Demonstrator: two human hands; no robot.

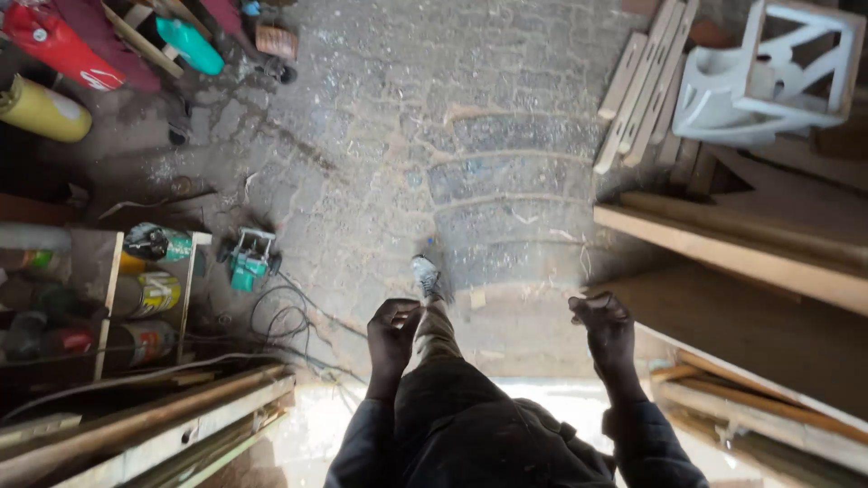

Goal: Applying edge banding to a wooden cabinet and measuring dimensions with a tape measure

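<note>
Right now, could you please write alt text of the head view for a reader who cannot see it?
A person's left hand and right hand are raised, empty, fingers curled, above a paved floor. A green power tool lies left, wooden planks right, a white plastic chair beyond.

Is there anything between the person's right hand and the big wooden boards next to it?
Nothing visible stands between them. The right hand is raised, fingers curled and empty, just left of the stacked wooden boards; only bare floor shows in the gap. The left hand is empty too.
</note>
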